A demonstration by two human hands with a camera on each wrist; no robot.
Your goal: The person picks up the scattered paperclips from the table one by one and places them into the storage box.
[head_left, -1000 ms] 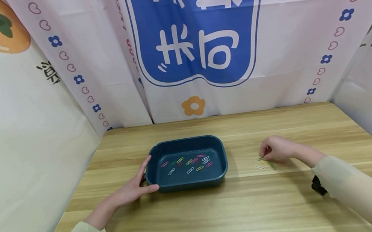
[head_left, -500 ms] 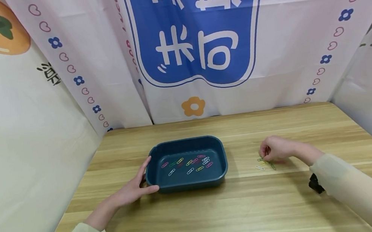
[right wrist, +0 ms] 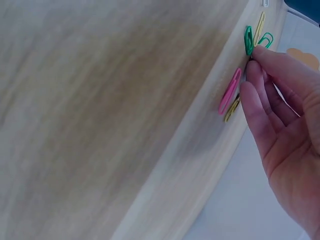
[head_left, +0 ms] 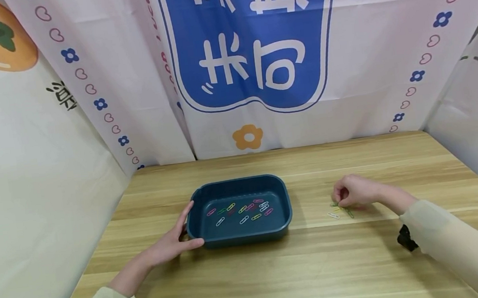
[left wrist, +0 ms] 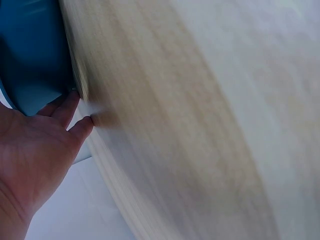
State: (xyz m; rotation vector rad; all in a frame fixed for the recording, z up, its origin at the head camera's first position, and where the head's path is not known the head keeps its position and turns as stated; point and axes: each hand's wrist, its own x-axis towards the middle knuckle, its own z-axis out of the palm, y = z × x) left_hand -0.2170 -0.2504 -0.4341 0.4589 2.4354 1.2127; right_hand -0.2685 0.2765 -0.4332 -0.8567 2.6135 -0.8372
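A dark blue rectangular tray [head_left: 244, 239] sits on the table with several coloured paper clips, among them a white paper clip [head_left: 244, 220], spread over its floor. My left hand [head_left: 168, 244] rests at its left end, fingers along the side and thumb at the front corner. To the right of the tray, my right hand [head_left: 354, 191] pinches down at a small group of paper clips. In the right wrist view, thumb and index fingertips meet beside a green paper clip [right wrist: 248, 40] and a yellow paper clip [right wrist: 259, 27]; the pinched clip is mostly hidden. A pink paper clip [right wrist: 230, 91] lies under the other fingers.
A white paper clip [head_left: 334, 215] lies left of the right hand on the wooden table [head_left: 279, 280]. Printed cloth [head_left: 158, 128] hangs behind the table and along both sides. Each wrist carries a black camera [head_left: 407, 238].
Both hands stay nearly where they were; the right forearm shifts very slightly. The tray and the clips keep their places.
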